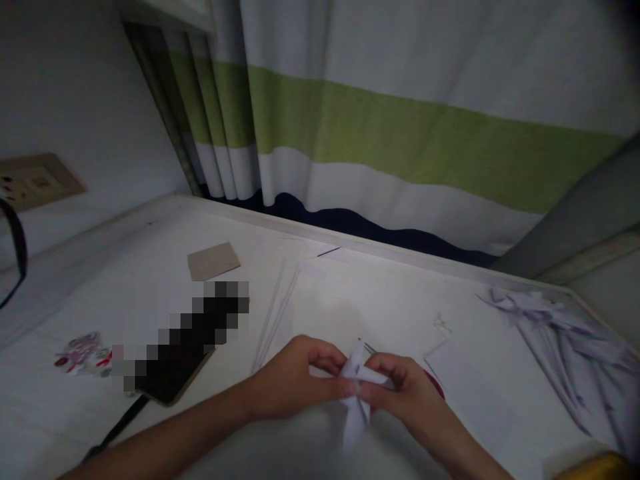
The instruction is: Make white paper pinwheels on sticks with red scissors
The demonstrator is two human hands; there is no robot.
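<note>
Both my hands meet low in the middle of a white table (150, 267), pinching a small folded piece of white paper (356, 363). My left hand (295, 377) grips the paper's left side with thumb and fingers. My right hand (400, 387) holds its right side, fingers curled around the fold. The lower part of the paper (356, 420) hangs down between my hands. Something dark red (436, 383) shows just behind my right hand, mostly hidden.
A dark phone (185, 347) with a cable lies at the left. Behind it sits a brown card piece (213, 261). Thin white paper strips (275, 313) lie in the middle. A pile of folded white paper shapes (565, 340) fills the right side. A striped curtain (400, 133) hangs behind.
</note>
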